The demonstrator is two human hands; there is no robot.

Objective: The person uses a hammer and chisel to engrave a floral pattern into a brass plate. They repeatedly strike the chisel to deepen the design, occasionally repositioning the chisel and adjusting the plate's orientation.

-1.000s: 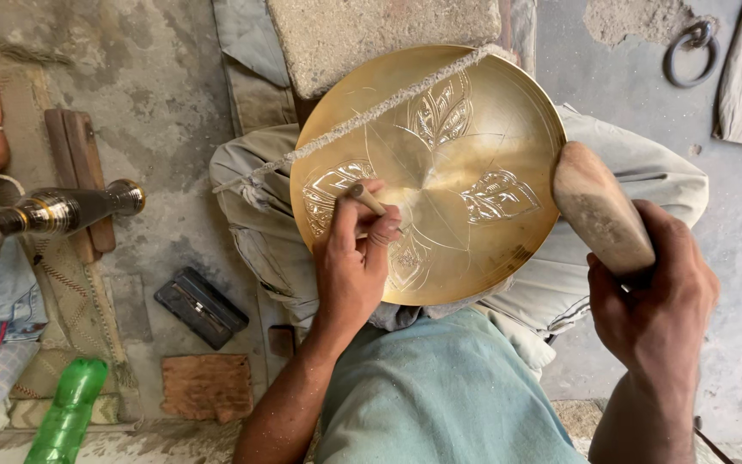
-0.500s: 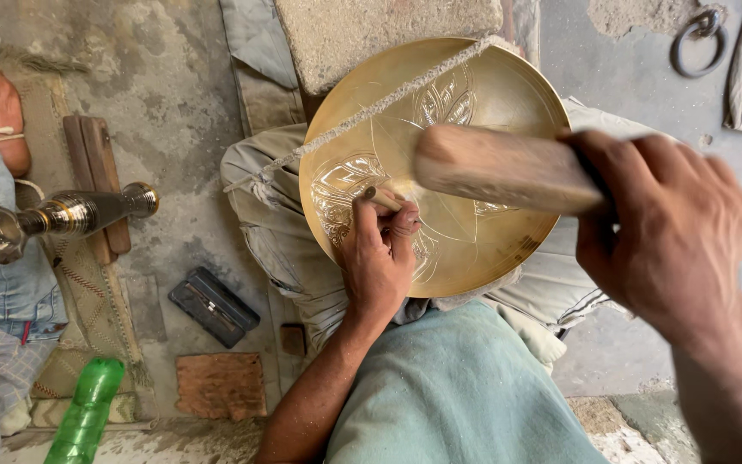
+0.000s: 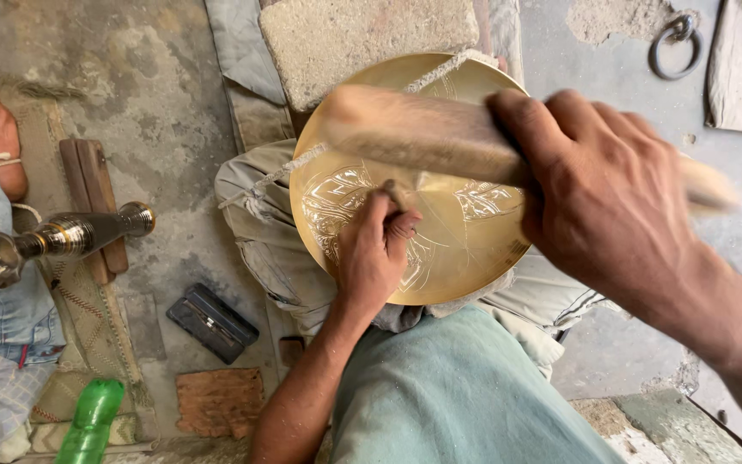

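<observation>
Right hand (image 3: 611, 206) gripping the wooden mallet (image 3: 422, 133) has swung higher, blurred over the brass plate (image 3: 465, 249) — left hand (image 3: 375, 249) stays pinching the chisel (image 3: 392, 193) on it.

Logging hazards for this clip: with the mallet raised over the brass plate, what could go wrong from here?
1. The right hand swings a motion-blurred wooden mallet just above the left hand, whose fingers pinch a small chisel; a mis-hit could likely strike them.
2. The brass plate rests on the person's lap against a stone block, apparently unclamped; a blow might shift it and spoil the engraved lines.
</observation>
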